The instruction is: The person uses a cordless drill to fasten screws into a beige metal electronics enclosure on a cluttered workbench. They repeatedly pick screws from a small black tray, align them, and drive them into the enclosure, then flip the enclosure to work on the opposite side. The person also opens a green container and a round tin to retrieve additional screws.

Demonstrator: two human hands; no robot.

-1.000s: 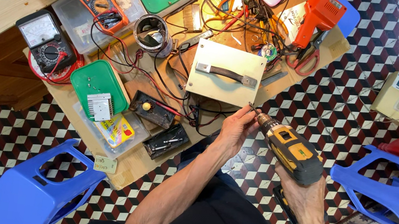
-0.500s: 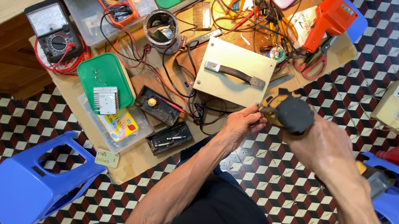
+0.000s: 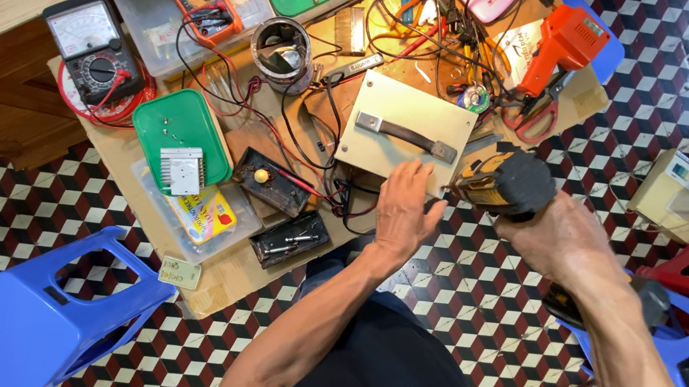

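Cordless drill [image 3: 505,183] gripped in right hand [image 3: 560,239], nose pointing left at beige box [image 3: 404,130], left hand [image 3: 404,207] flat on it

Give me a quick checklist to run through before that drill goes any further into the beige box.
1. Left hand steadying the box: ok, it lies flat on the near edge.
2. Right hand gripping the drill: ok.
3. Drill tip meeting the box: cannot tell, hidden by the left hand.
4. Left fingers away from the tip: not ok, very close.
5. Wires away from the box: not ok, they crowd its left side.

Drill [image 3: 505,183] right of metal box [image 3: 406,132]; box on table [image 3: 232,272].
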